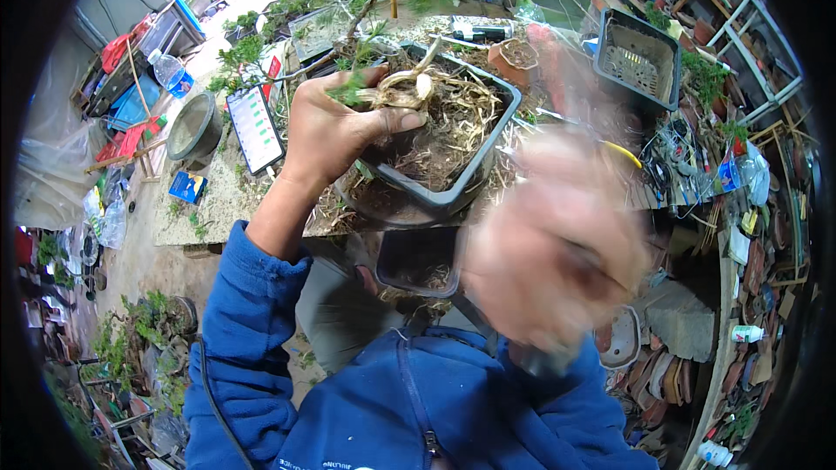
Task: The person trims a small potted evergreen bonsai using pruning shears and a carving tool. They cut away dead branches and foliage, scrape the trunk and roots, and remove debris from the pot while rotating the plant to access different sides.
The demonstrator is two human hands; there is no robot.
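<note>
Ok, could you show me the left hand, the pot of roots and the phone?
Left hand (335,126): head view, back of the hand.
Pot of roots (446,198): head view, near corner of rim.
Phone (255,129): head view, middle of its screen.

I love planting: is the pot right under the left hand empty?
Not empty: brown soil and pale stringy strands show inside the pot.

Mounted on the wearer's head, the left of two side-by-side fisheye cameras looks down at close range past a blue jacket (366,409) toward the left hand (333,124), right hand (557,239) and surface (228,211), edges bending rimward.
</note>
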